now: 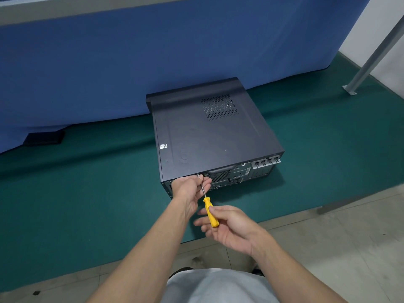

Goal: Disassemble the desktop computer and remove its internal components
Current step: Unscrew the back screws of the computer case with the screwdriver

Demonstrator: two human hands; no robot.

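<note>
Item: desktop computer (209, 136), lying flat, rear panel facing the hands.
Screw (198, 175): just beyond the left hand (189, 189).
Screwdriver (210, 212): long axis runs from the right hand (227, 224), which grips its yellow handle, forward to the screw. The left hand, nearer the screw, seemingly pinches the shaft.

Even, soft light; wide-angle edge distortion

**One head-worn view, tilted down**

The single wide-angle camera looks forward and down from the person's head. The desktop computer (216, 136) sits mid-frame on the green mat (87, 193), the left hand (188, 189), right hand (231, 226) and screwdriver (211, 214) nearer, the blue partition (109, 73) beyond.
</note>
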